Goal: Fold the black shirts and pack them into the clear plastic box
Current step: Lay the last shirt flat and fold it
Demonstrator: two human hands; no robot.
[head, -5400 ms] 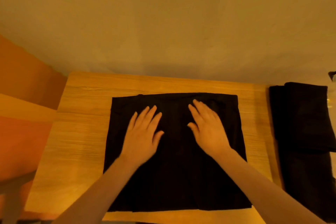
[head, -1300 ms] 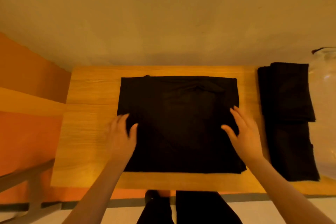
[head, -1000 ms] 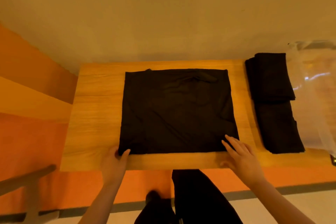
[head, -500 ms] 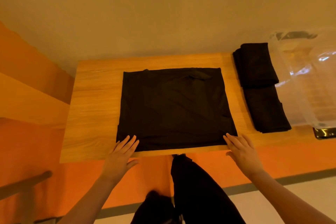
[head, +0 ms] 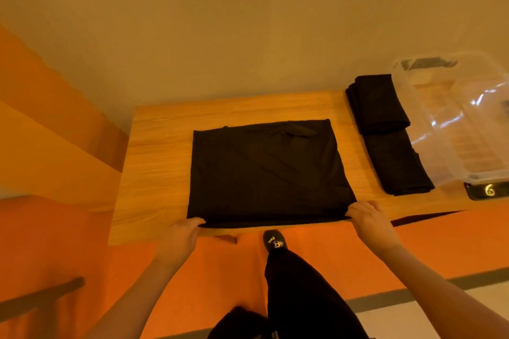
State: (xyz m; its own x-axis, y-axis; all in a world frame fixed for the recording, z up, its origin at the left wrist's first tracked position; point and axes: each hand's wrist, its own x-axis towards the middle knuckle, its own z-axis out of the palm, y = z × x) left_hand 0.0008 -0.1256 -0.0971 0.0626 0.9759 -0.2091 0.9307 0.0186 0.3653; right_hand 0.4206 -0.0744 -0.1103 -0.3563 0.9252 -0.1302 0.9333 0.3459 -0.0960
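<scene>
Head view: both hands now have the near hem of the black shirt (head: 264, 170). Half a second ago they lay flat and open just short of that edge; now the left hand (head: 180, 237) has its fingers curled around the near left corner and the right hand (head: 367, 219) around the near right corner. The hem looks slightly raised off the table (head: 154, 162) between them, hard to be sure.

The shirt lies spread as a rough square mid-table, far edge with the collar area toward the wall, near edge at the table's front lip. Two already folded shirts (head: 385, 132) sit in a row to the right, touching end to end, just beside the clear box (head: 468, 118). The box appears empty, though glare hides part of it.

Judgement: smoothing is done and the next fold is starting, likely near edge carried toward the far edge. Packing has not begun. Risk: the underlying layers sliding out of line if one corner leads.
</scene>
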